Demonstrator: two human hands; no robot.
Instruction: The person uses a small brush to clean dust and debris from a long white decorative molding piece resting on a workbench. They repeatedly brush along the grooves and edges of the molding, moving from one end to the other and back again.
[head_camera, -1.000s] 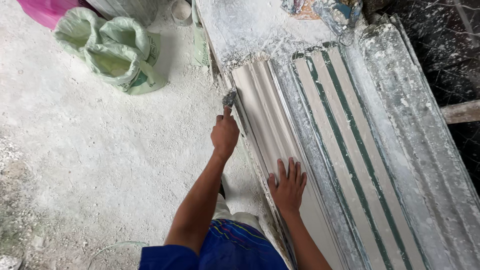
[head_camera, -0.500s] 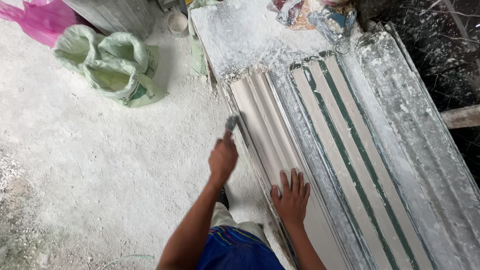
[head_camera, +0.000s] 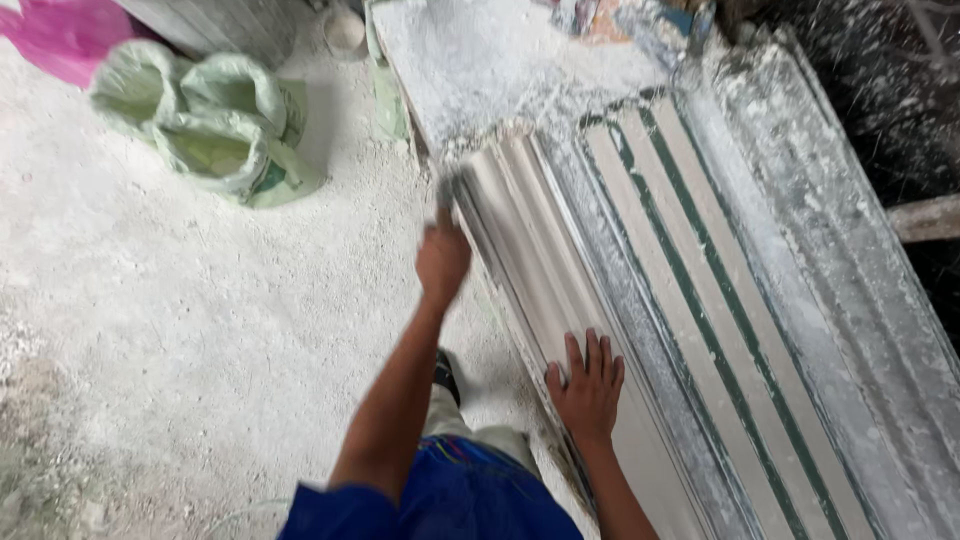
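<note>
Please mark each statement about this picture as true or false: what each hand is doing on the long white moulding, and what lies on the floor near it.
1. The right hand lies flat on the white moulding. True.
2. The left hand is empty and open. False: it grips a small tool, blurred, at the moulding's edge.
3. Green sacks lie on the dusty floor. True.
4. The two hands touch each other. False: they are apart along the moulding.
</note>
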